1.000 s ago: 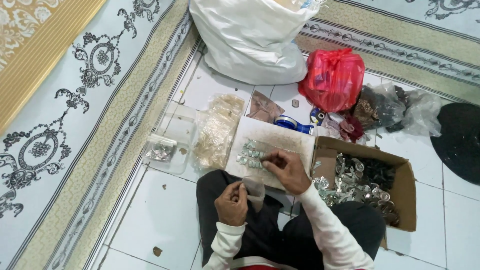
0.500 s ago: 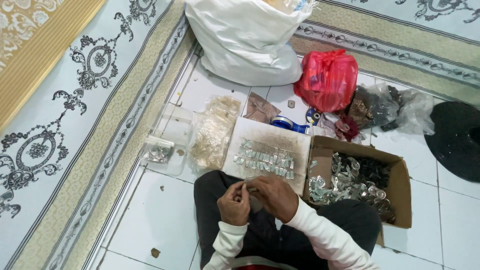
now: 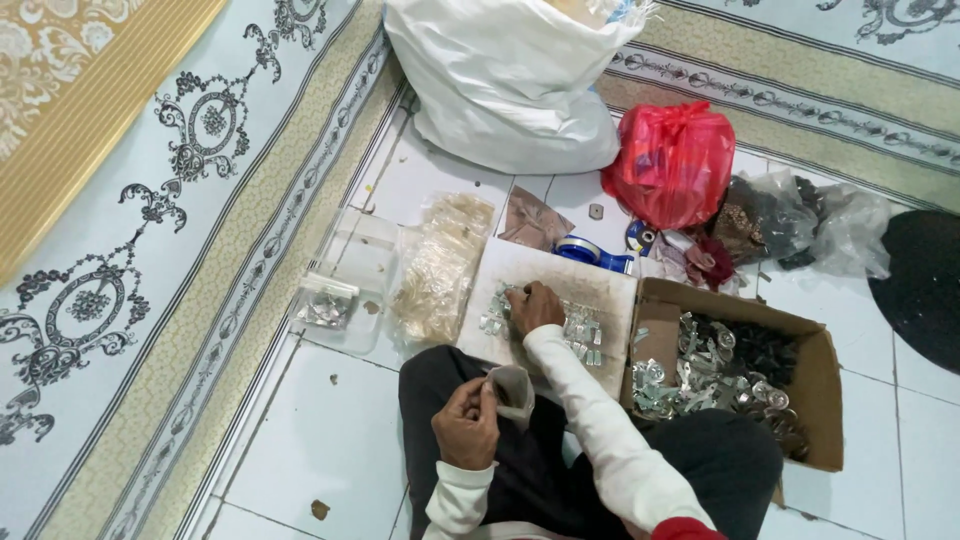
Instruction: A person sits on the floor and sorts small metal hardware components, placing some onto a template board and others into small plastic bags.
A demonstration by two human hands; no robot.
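Observation:
My left hand (image 3: 468, 424) rests over my lap and pinches a small clear plastic pouch (image 3: 513, 389) by its mouth. My right hand (image 3: 535, 306) reaches forward onto a flat white board (image 3: 600, 282), fingers down on a scatter of small shiny metal pieces (image 3: 581, 330). Whether the fingers grip a piece cannot be seen. I sit cross-legged in dark trousers with white sleeves.
A cardboard box (image 3: 812, 345) of metal parts sits at my right. Left of the board lie a heap of clear pouches (image 3: 440, 265) and a clear tray (image 3: 350, 270). Beyond are a white sack (image 3: 500, 80), a red bag (image 3: 672, 165), a blue tape dispenser (image 3: 590, 252) and grey bags (image 3: 800, 215).
My right hand came back to the left hand at my lap, then reached out again onto the metal pieces on the board. The left hand stayed in place with the pouch.

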